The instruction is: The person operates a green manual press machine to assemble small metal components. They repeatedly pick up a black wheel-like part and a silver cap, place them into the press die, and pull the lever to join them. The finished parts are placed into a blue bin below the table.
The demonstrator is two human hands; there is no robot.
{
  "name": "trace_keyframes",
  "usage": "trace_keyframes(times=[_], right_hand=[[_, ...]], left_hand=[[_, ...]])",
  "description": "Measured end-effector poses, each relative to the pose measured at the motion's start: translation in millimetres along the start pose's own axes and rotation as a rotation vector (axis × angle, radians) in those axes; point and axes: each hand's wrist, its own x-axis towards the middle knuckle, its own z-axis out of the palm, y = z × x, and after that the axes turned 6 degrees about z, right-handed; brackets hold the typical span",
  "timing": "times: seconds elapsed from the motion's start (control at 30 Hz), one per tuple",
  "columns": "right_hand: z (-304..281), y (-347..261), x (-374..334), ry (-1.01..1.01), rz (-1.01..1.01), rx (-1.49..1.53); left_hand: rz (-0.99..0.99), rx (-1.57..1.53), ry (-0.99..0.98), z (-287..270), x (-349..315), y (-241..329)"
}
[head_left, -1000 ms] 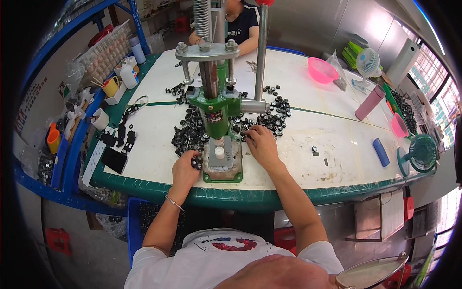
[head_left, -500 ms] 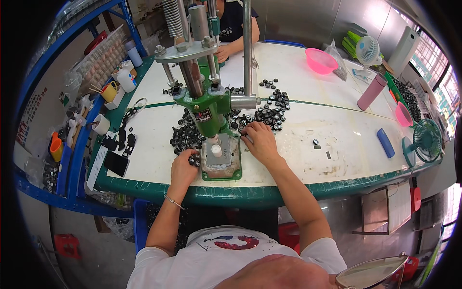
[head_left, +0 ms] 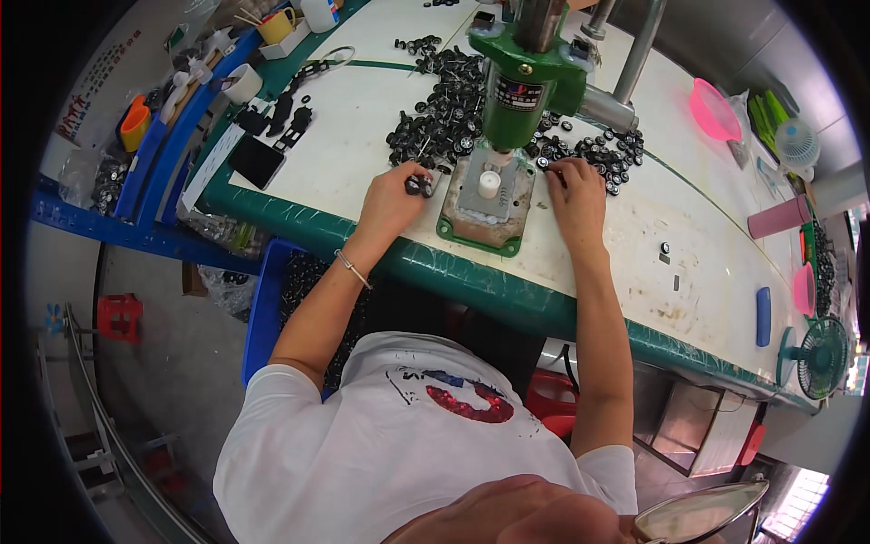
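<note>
A green hand press stands on the bench, its white round post rising from a grey plate on the base. Left of the base, my left hand is closed around a few small black wheels, which show between thumb and fingers. My right hand is to the right of the base with bent fingers, its thumb and forefinger closed at a small black wheel by the pile's edge. Part of that grip is hidden. Loose black wheels with thin metal pins lie heaped behind my left hand.
More black wheels lie right of the press. A phone and black strip parts lie at left. A pink bowl, a pink bottle, a blue case and a green fan are at right. Below hangs a blue bin.
The view has tilted and turned, so the bench appears higher and slanted. My left hand still holds wheels beside the base; my right fingers remain at the right-hand pile's edge, more bent now.
</note>
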Motion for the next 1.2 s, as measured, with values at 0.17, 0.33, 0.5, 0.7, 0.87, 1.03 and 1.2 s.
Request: trace_keyframes(times=[0.17, 0.33, 0.5, 0.7, 0.87, 1.03, 1.2], right_hand=[[0.1, -2.8, 4.0, 0.005, 0.035, 0.048], [-0.7, -8.6, 3.8, 0.009, 0.061, 0.171], [-3.3, -24.0, 5.0, -0.027, 0.123, 0.417], [-10.7, -47.8, 4.2, -0.118, 0.201, 0.609], [-12.5, -76.9, 4.7, -0.172, 0.053, 0.568], [-10.7, -87.9, 0.5, -0.127, -0.039, 0.469], [-6.5, -83.8, 7.4, -0.218, 0.276, 0.647]], left_hand=[[-0.073, -0.102, -0.011, -8.5, -3.8, 2.1], [0.04, 0.133, -0.076, 5.7, 10.2, 5.9], [0.143, 0.273, -0.035, 12.1, 23.7, 5.9], [0.108, -0.146, 0.019, 6.0, 14.3, -9.7], [-0.01, -0.568, -0.02, -1.5, 6.9, 0.1], [0.034, -0.689, -0.035, -4.8, -2.4, 14.5], [0.139, -0.714, -0.023, 15.1, -7.0, 7.9]])
